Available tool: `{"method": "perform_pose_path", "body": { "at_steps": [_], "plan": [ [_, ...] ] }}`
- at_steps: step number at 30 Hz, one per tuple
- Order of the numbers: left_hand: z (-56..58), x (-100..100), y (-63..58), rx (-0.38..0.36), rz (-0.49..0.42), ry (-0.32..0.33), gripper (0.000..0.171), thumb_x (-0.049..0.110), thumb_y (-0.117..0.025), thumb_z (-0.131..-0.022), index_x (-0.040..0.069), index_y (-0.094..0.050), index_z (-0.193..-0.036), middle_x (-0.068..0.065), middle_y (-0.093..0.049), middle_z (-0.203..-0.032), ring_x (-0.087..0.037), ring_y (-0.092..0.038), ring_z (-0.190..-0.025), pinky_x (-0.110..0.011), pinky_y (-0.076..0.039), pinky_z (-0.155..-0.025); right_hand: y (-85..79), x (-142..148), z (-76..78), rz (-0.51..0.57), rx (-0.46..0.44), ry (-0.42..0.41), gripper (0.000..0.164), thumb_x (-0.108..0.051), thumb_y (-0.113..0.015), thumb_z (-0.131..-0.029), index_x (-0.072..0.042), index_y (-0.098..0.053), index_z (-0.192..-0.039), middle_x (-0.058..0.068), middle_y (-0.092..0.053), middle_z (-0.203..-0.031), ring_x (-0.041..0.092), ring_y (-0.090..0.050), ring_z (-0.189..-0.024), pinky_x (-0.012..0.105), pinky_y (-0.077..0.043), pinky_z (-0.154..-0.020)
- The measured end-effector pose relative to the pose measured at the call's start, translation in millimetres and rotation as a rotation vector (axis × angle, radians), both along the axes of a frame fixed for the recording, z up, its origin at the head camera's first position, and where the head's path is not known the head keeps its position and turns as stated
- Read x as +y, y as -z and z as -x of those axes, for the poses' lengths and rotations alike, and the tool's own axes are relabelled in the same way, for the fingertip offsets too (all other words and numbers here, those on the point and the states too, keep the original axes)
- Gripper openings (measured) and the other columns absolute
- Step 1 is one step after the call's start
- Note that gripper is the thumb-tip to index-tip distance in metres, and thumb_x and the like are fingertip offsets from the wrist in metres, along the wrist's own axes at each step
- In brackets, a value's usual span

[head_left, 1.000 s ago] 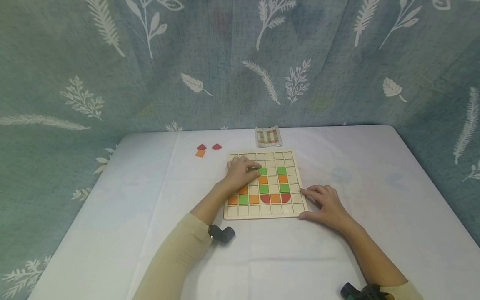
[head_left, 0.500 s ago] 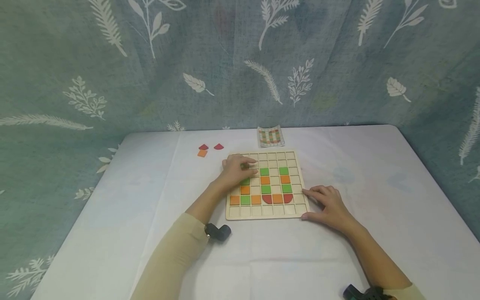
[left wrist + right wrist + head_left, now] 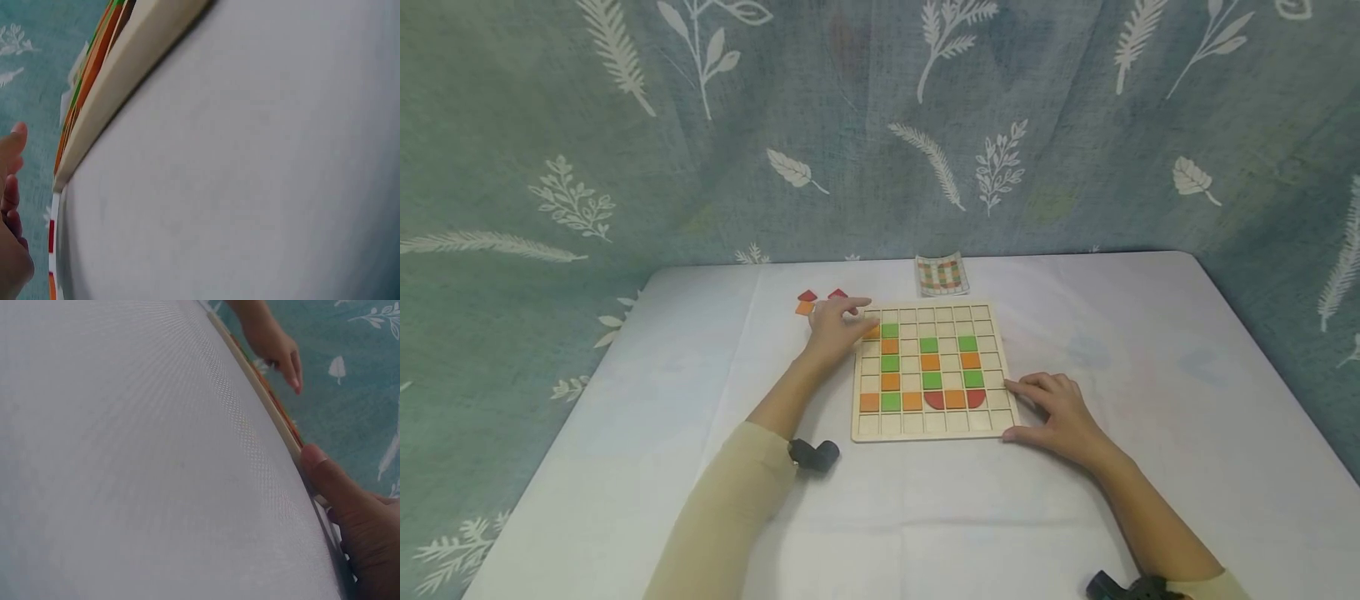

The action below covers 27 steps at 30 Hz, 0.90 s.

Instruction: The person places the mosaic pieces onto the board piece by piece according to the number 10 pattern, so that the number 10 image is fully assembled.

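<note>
A wooden grid board [image 3: 880, 427] lies on the table with several green tiles [image 3: 890, 363], orange tiles [image 3: 890, 381] and rounded red tiles [image 3: 976, 399] in its squares. My left hand [image 3: 831, 329] is over the board's far left corner, thumb and forefinger apart, with nothing seen between them. Close to its thumb is an orange tile [image 3: 871, 332]; whether they touch, I cannot tell. At the near right corner, my right hand [image 3: 1060, 421] touches the board's edge with spread thumb and forefinger; the right wrist view shows that thumb [image 3: 325, 472] against the rim.
Beyond the left hand lie two red pieces, one a fan-shaped red piece [image 3: 807, 296], and a loose orange tile [image 3: 805, 308]. A printed pattern card [image 3: 942, 275] stands behind the board. White cloth [image 3: 625, 433] covers the table; a leafy curtain [image 3: 850, 125] hangs behind.
My left hand has moved left across the board to its far left corner, uncovering the column of green and orange tiles. The right hand has stayed at the board's edge.
</note>
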<state>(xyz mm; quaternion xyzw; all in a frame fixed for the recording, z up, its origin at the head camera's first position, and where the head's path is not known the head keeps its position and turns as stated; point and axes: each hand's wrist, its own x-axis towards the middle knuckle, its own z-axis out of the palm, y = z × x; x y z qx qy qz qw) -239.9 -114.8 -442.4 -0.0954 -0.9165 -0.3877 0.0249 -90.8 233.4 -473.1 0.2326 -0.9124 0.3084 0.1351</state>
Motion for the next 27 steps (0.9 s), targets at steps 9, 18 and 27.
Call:
{"method": "perform_pose_path", "body": {
  "at_steps": [9,18,27],
  "plan": [
    [17.7,-28.4,5.5,0.061,0.074,-0.144,0.033,0.033,-0.069,-0.084,0.018,-0.068,-0.114,-0.009,-0.059,-0.105,-0.029,-0.043,-0.104,-0.05,-0.023,-0.093,2.1,0.7,0.8,0.001,0.004,0.003,0.07,-0.037,-0.085,-0.06,-0.008,-0.064,-0.12,0.008,-0.06,-0.108,0.024,-0.047,-0.094,0.04,-0.03,-0.081],
    [33.3,-35.8,9.5,-0.03,0.186,-0.265,0.047,0.032,-0.064,-0.088,0.012,-0.057,-0.13,-0.013,-0.059,-0.113,-0.032,-0.043,-0.108,-0.05,-0.024,-0.096,0.9,-2.2,0.6,0.009,-0.005,0.002,0.07,-0.04,-0.085,-0.06,-0.009,-0.065,-0.119,0.007,-0.061,-0.108,0.023,-0.047,-0.095,0.039,-0.03,-0.081],
    [44.8,-23.9,11.0,-0.078,0.285,-0.273,0.05,0.04,-0.061,-0.089,0.014,-0.056,-0.131,-0.014,-0.057,-0.114,-0.034,-0.041,-0.11,-0.05,-0.023,-0.094,0.1,-1.8,-1.3,0.009,0.003,0.015,0.071,-0.038,-0.086,-0.056,-0.009,-0.066,-0.118,0.006,-0.06,-0.106,0.019,-0.046,-0.093,0.037,-0.03,-0.081]
  ]
}}
